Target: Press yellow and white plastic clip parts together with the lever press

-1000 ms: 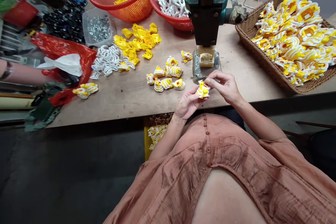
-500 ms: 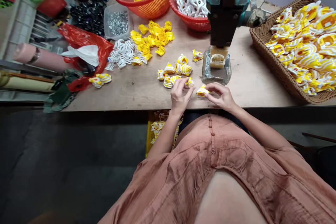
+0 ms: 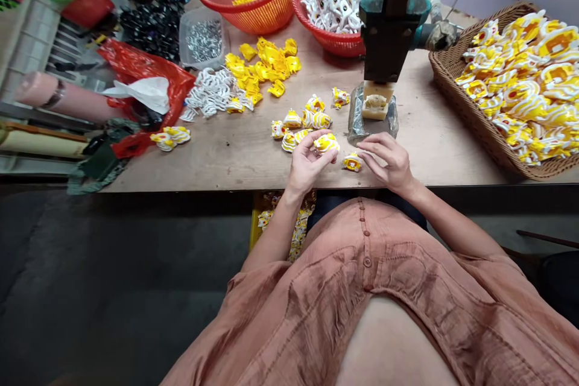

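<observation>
My left hand [image 3: 306, 160] is closed on a yellow-and-white striped plastic piece [image 3: 326, 143], held between thumb and fingers just over the table. Another yellow-and-white plastic piece [image 3: 351, 161] lies on the wood between my hands. Beside it, my right hand [image 3: 389, 163] has its fingers apart and nothing between them; whether a fingertip touches that piece I cannot tell. Several more striped pieces [image 3: 292, 119] lie behind my left hand. Past my right hand stands a hand press with a small base [image 3: 355, 126] and a cream block [image 3: 376, 110] that has a piece-shaped hollow.
A wicker basket [image 3: 470, 114] full of striped pieces stands at the right. Red baskets [image 3: 275, 15] hold yellow and white parts at the back. Loose yellow parts [image 3: 271, 60], white parts [image 3: 210, 91] and a tub [image 3: 190, 54] of metal bits sit left. The table edge is close to my body.
My right hand has let go of its piece, which now lies on the table, and moved slightly right. My left hand has lifted a striped piece and turned its palm up more.
</observation>
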A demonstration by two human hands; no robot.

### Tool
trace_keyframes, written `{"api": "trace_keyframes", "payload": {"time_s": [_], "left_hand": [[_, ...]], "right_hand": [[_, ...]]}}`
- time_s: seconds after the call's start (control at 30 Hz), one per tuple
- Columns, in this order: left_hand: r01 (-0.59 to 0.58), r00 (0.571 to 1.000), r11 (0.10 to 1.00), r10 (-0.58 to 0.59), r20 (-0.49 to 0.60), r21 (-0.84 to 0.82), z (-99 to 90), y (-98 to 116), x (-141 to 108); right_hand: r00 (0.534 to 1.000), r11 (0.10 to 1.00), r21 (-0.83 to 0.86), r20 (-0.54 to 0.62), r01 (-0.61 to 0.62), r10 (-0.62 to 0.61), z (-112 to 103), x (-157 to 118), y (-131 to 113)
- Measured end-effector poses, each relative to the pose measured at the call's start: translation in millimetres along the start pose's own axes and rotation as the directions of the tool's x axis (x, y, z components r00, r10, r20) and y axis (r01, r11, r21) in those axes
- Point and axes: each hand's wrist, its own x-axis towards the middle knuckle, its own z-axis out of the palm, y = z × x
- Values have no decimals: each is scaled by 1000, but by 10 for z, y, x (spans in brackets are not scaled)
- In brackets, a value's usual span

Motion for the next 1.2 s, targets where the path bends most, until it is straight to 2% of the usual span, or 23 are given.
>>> {"api": "trace_keyframes", "payload": {"time_s": [0.1,0.2,0.37,0.5,0.7,0.77,0.83,0.9,0.93,1.0,1.03,1.1,1.13,1.2], "left_hand": [[76,994,994,-69,81,-76,81,173,-67],[52,994,997,-47,104,-49,126,239,-102],[32,991,999,-32,129,1,109,230,-135],[49,987,999,-46,152,-13,79,217,-147],[85,988,996,-81,133,-31,109,219,-197],[88,983,995,-80,167,-41,59,189,-232],[85,977,996,-82,195,-9,-69,125,-242],[17,996,994,-27,90,108,-258,24,-201],[-34,999,976,36,-4,213,-360,-37,-158],[-111,969,870,202,-142,481,-539,-168,-36],[-126,952,785,268,-148,606,-606,-231,33],[-137,946,617,313,-83,775,-681,-338,161],[-141,950,558,308,-46,818,-694,-376,209],[-147,960,497,280,2,855,-691,-420,264]], "right_hand": [[999,995,95,28,-25,23,18,252,-95],[994,989,136,96,-62,49,86,385,-136],[995,982,171,72,-82,70,140,373,-172],[986,959,236,93,-156,137,124,337,-204],[987,960,230,66,-157,145,155,308,-234],[984,945,278,92,-172,152,175,324,-227],[982,939,295,111,-177,150,209,354,-203],[982,950,258,118,-175,149,277,388,-162],[982,960,224,128,-166,140,327,401,-137],[981,984,133,171,-118,94,457,411,-87],[977,994,81,205,-79,61,529,405,-64],[959,1000,-27,284,1,7,659,374,-27],[945,996,-81,326,35,-6,707,352,-12],[917,981,-174,399,85,-8,751,304,16]]}}
